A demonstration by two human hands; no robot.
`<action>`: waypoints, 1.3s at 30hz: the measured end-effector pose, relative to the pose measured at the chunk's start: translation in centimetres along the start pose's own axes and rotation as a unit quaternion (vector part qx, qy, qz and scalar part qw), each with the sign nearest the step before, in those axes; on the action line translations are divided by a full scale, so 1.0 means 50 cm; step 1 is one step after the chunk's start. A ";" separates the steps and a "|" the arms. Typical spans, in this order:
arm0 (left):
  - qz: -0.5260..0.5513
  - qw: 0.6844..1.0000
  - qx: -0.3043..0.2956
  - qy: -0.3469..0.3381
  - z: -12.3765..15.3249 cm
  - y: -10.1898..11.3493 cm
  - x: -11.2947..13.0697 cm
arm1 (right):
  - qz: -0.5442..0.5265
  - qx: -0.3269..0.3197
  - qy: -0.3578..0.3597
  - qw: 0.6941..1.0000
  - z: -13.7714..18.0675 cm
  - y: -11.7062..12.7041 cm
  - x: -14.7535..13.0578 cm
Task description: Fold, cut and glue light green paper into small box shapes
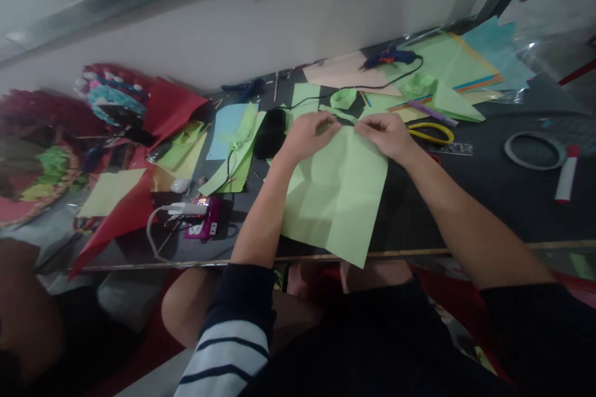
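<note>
A creased sheet of light green paper (338, 192) spreads over the dark table, its near corner hanging past the front edge. My left hand (311, 134) pinches its far edge, thumb and fingers together. Close beside it, my right hand (386, 133) grips the same edge in a similar pinch. A narrow band of green paper shows between and just beyond my fingertips; whether it is a fold of the sheet or a separate strip, I cannot tell. Yellow-handled scissors (431, 133) lie right of my right hand, and a black phone (270, 134) lies left of my left hand.
A blue glue gun (390, 57) with a cord rests at the back among coloured papers. A roll of tape (534, 150) and a white marker (567, 175) are at the right. Left are a purple power strip (203, 218), red paper (170, 108) and another person's arm (28, 310).
</note>
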State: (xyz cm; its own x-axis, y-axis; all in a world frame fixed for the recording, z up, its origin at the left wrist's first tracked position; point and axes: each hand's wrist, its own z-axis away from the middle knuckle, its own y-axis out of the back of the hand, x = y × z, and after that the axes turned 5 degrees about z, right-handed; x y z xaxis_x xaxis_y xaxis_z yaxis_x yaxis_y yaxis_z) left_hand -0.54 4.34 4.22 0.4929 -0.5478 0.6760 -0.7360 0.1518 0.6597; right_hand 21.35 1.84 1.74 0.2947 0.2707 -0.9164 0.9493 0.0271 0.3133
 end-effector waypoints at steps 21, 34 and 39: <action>0.114 0.973 0.074 0.186 0.094 -0.036 -0.038 | 0.043 -0.033 -0.100 0.994 -0.006 -0.024 0.055; 0.167 0.931 0.258 0.195 0.103 -0.030 -0.049 | 0.039 0.080 -0.155 0.984 0.037 -0.001 0.055; 0.364 0.808 0.284 0.367 0.083 -0.044 -0.052 | 0.104 0.155 0.032 0.982 0.031 -0.005 0.039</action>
State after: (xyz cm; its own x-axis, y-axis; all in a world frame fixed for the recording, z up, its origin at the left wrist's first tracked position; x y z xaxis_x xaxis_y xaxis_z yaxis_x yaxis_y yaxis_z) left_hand -2.12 2.01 -0.34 -0.1768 0.1837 0.9670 -0.9461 -0.3027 -0.1155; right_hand 21.83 0.87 -0.49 0.4877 0.2991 -0.8202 0.8600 -0.3261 0.3925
